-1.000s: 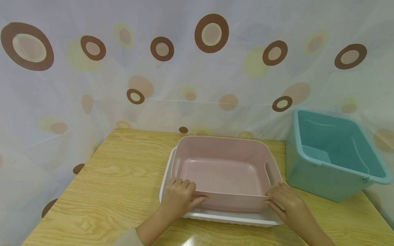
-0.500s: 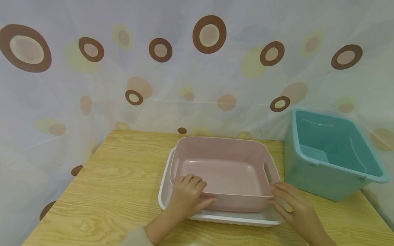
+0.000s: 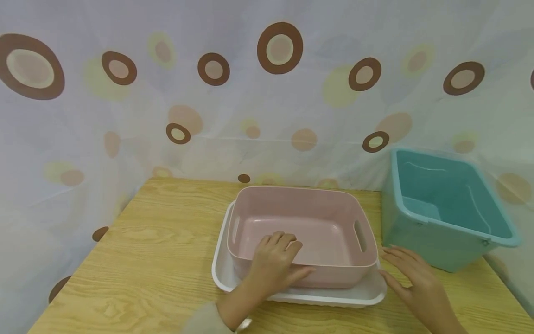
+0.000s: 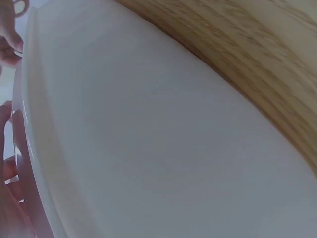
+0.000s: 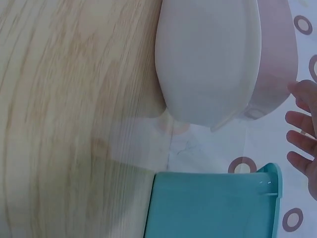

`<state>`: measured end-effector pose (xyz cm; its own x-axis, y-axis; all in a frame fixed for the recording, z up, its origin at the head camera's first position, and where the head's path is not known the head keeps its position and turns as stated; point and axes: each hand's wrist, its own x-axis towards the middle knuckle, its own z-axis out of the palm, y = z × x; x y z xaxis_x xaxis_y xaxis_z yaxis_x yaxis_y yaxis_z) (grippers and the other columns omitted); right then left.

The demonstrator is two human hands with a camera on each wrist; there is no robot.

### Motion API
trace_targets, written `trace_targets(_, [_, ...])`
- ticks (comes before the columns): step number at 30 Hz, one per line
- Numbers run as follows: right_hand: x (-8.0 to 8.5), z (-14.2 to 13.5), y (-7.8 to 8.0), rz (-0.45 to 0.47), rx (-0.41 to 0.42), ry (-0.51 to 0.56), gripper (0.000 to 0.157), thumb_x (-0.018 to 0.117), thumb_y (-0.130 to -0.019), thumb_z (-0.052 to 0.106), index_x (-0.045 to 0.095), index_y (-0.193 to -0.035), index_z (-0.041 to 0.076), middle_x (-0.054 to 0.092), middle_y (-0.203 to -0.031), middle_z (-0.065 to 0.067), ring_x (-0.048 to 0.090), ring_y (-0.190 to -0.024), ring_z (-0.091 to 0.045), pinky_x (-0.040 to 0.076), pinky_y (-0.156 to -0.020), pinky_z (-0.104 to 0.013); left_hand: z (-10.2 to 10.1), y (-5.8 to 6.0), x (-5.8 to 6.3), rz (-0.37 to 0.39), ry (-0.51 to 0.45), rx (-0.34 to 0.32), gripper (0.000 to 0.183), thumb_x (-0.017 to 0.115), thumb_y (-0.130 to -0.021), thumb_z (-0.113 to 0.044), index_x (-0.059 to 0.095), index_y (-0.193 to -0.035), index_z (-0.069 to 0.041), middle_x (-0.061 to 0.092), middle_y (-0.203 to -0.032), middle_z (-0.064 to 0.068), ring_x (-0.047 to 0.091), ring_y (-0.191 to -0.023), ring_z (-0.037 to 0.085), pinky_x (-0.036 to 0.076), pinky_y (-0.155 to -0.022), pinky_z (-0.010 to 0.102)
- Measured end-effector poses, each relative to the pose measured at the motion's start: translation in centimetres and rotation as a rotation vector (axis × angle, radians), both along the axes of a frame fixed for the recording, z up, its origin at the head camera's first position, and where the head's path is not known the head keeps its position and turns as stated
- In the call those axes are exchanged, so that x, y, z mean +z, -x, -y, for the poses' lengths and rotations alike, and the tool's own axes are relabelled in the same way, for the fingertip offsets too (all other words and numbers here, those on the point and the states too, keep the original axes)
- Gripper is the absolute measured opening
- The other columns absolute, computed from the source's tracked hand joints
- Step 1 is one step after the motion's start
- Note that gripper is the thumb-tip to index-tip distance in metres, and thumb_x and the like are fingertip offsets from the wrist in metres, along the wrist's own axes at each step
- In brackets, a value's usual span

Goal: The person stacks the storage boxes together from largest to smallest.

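A pink plastic basin (image 3: 288, 202) with slotted handles in its end walls sits upright inside a larger white tray (image 3: 219, 266). At the basin's front rim, my left hand (image 3: 271, 266) has its fingers loosely bent over the inside and its thumb along the outer wall. My right hand (image 3: 419, 285) hovers beside the basin's front right corner, fingers spread and holding nothing. The right wrist view shows the same loose right hand (image 5: 308, 131) near the pink wall (image 5: 277, 64). The white tray (image 4: 148, 124) fills most of the left wrist view.
A deep teal bin (image 3: 442, 248) stands at the right of the wood-grain table (image 3: 154, 264), close to the tray. Behind the table hangs a pale curtain (image 3: 250, 106) printed with brown rings and coloured dots.
My left hand has slid right along the basin's front rim. The right hand has let go of the front right corner and moved off to the right. Basin and tray stay in place.
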<state>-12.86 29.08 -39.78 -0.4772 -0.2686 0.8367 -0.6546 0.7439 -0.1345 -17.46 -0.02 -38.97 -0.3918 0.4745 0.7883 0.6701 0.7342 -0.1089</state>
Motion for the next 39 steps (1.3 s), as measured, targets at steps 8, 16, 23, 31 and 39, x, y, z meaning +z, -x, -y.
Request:
trace_targets(8, [0.1,-1.3,0.1,-0.017,-0.020,-0.009,0.056,0.050,-0.089,0.048,0.067,-0.090,-0.006,0.059,-0.113,0.013,0.043,-0.119,0.006,0.030,-0.102,-0.009,-2.2,0.2,0.5,-0.010,0.000,0.001,0.051,0.067,-0.063,-0.064,0.066,-0.086,-0.019,0.064,-0.090,-0.005,0.059,-0.086,0.013,0.048,-0.067,0.024])
trace_targets(16, [0.1,-2.9,0.2,-0.029,-0.026,-0.013,0.058,0.052,-0.088,0.049,0.066,-0.092,-0.008,0.066,-0.100,-0.004,0.042,-0.118,0.007,0.030,-0.102,-0.010,-4.6,0.2,1.1,-0.038,-0.011,-0.007,0.053,0.066,-0.062,-0.066,0.066,-0.087,-0.018,0.064,-0.091,-0.005,0.059,-0.086,0.013,0.047,-0.067,0.023])
trace_targets(23, [0.1,-5.4,0.2,-0.036,-0.100,-0.029,0.062,0.051,-0.086,0.053,0.066,-0.097,-0.007,0.064,-0.088,-0.020,0.038,-0.117,0.012,0.028,-0.101,-0.008,-6.3,0.2,1.4,-0.057,-0.012,-0.017,0.054,0.063,-0.063,-0.068,0.066,-0.086,-0.019,0.063,-0.090,-0.005,0.059,-0.086,0.011,0.046,-0.067,0.023])
trace_targets(31, [0.1,-7.4,0.5,-0.040,-0.189,-0.037,0.071,0.047,-0.086,0.058,0.064,-0.101,-0.009,0.062,-0.089,-0.025,0.044,-0.114,0.005,0.025,-0.102,-0.007,-8.2,0.1,1.9,-0.043,-0.003,-0.003,0.053,0.062,-0.064,-0.070,0.066,-0.084,-0.020,0.062,-0.092,-0.007,0.057,-0.088,0.010,0.045,-0.067,0.022])
trace_targets(39, [1.0,-8.8,1.1,-0.065,-0.276,-0.046,0.077,0.042,-0.086,0.061,0.061,-0.105,-0.011,0.058,-0.095,-0.032,0.050,-0.085,-0.046,0.023,-0.105,-0.009,-10.7,-0.2,3.6,0.022,0.065,-0.009,0.051,0.056,-0.069,-0.072,0.067,-0.084,-0.025,0.063,-0.097,-0.008,0.057,-0.090,0.008,0.045,-0.072,0.020])
